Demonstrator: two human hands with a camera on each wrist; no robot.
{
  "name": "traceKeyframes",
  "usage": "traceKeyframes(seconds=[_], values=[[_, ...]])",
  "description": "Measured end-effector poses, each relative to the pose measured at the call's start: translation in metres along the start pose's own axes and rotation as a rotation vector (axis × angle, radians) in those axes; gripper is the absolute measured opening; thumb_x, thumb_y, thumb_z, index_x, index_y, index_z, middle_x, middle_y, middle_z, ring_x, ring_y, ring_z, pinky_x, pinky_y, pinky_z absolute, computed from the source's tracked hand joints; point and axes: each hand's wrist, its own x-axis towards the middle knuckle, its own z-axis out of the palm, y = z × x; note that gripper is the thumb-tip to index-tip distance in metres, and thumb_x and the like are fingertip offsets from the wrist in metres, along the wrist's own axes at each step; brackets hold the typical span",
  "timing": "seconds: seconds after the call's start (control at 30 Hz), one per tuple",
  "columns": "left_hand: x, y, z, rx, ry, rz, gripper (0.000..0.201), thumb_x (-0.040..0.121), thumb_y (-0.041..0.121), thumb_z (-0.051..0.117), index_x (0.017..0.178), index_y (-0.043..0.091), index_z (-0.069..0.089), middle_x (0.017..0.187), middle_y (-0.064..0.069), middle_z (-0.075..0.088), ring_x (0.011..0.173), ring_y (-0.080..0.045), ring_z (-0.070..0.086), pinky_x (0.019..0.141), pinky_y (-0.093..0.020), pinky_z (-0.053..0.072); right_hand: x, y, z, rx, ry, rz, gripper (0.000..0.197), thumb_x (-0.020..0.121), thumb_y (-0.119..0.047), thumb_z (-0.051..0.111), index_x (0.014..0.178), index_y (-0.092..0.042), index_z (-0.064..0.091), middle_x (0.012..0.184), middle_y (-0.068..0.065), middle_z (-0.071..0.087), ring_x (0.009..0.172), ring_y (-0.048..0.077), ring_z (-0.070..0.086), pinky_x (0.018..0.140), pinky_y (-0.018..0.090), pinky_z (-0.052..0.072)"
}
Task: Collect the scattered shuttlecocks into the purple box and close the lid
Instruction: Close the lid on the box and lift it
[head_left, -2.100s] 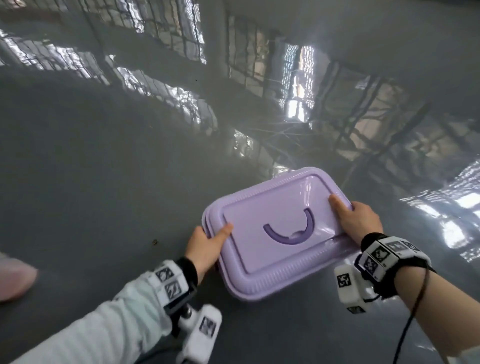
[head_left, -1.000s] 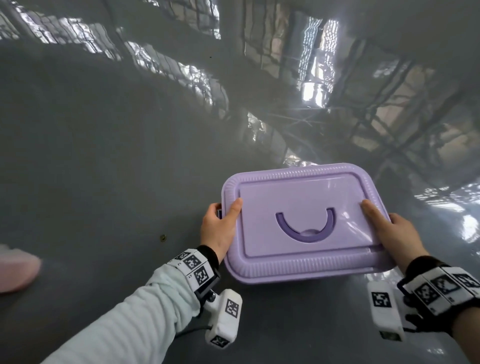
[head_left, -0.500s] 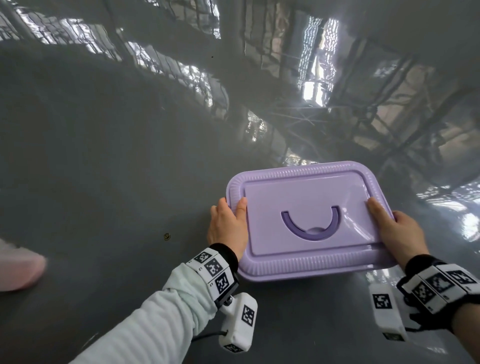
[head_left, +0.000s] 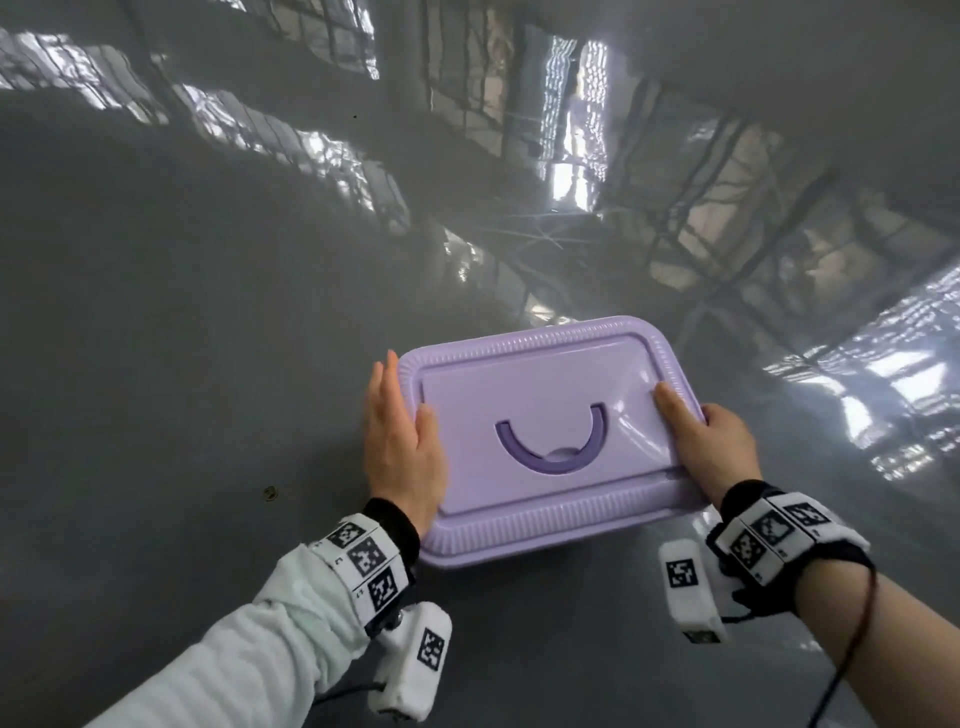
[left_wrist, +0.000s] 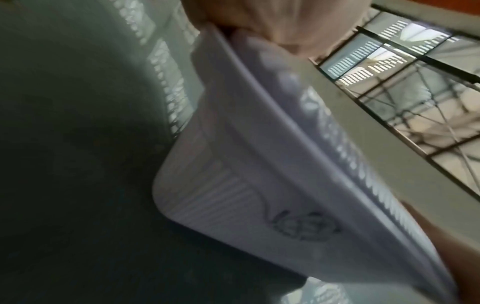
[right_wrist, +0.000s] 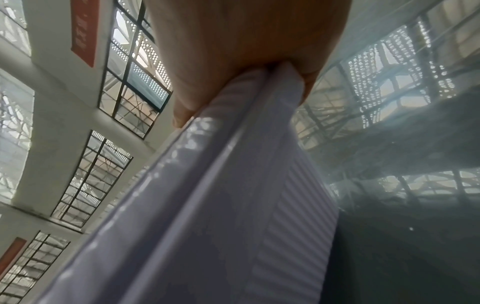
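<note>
The purple box (head_left: 545, 395) stands on the glossy grey floor with its lid down and the darker curved handle (head_left: 550, 447) lying flat in its recess. My left hand (head_left: 400, 431) lies against the box's left edge, fingers straight along the side and thumb on the lid. On the right edge my right hand (head_left: 711, 441) grips the rim, thumb on top and fingers curled over the side. The left wrist view shows the ribbed box wall (left_wrist: 221, 195). In the right wrist view the rim (right_wrist: 233, 205) is pinched in my right hand (right_wrist: 233, 41). No shuttlecock shows anywhere.
The grey floor (head_left: 208, 364) around the box mirrors tall windows and roof beams. A small dark speck (head_left: 269, 492) lies on the floor left of my left hand. A white wall with barred windows (right_wrist: 116, 82) shows in the right wrist view.
The box has turned square to me and slid a little. My left hand's fingers have straightened along the left side. The pink thing at the far left has left the view.
</note>
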Motion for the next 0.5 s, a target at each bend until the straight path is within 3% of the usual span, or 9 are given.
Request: traceKeyframes(seconds=[0.1,0.17,0.23,0.33,0.5], values=[[-0.009,0.006,-0.001,0.412,-0.227,0.506,0.074,0.086,0.053,0.037,0.152,0.024,0.017,0.159,-0.01,0.015,0.146,-0.031,0.011,0.117,-0.052,0.009,0.003,0.004,0.001,-0.032,0.017,-0.005,0.06,0.08,-0.069,0.052,0.078,-0.01,0.061,0.08,0.008,0.064,0.079,0.03,0.058,0.072,0.035,0.041],[-0.008,0.009,0.004,0.673,-0.457,0.719,0.083,0.08,0.069,0.035,0.151,0.031,0.015,0.16,-0.007,0.015,0.146,-0.034,0.012,0.111,-0.065,0.012,0.006,0.005,0.002,-0.058,0.022,-0.004,0.063,0.084,-0.07,0.045,0.084,-0.008,0.062,0.088,0.01,0.065,0.084,0.031,0.058,0.076,0.037,0.042],[-0.007,0.009,0.008,0.84,-0.59,0.702,0.085,0.077,0.079,0.028,0.15,0.036,0.017,0.16,-0.005,0.017,0.146,-0.035,0.014,0.109,-0.069,0.012,0.005,0.003,0.0,-0.088,0.017,-0.002,0.067,0.088,-0.068,0.035,0.092,-0.007,0.061,0.093,0.012,0.06,0.088,0.028,0.055,0.08,0.037,0.04],[-0.007,0.007,0.01,0.909,-0.612,0.659,0.086,0.076,0.081,0.027,0.15,0.036,0.021,0.159,-0.003,0.018,0.145,-0.034,0.016,0.11,-0.066,0.006,0.007,0.003,-0.003,-0.062,-0.028,0.003,0.061,0.091,-0.064,0.033,0.091,-0.009,0.059,0.093,0.009,0.056,0.087,0.026,0.051,0.078,0.034,0.037],[-0.006,0.015,0.009,0.947,-0.637,0.658,0.085,0.078,0.079,0.027,0.149,0.033,0.029,0.156,-0.006,0.026,0.142,-0.036,0.027,0.108,-0.068,0.017,0.016,0.008,-0.005,0.259,-0.092,0.152,0.051,0.08,-0.061,0.06,0.086,-0.011,0.066,0.092,0.008,0.07,0.083,0.024,0.064,0.083,0.037,0.053]])
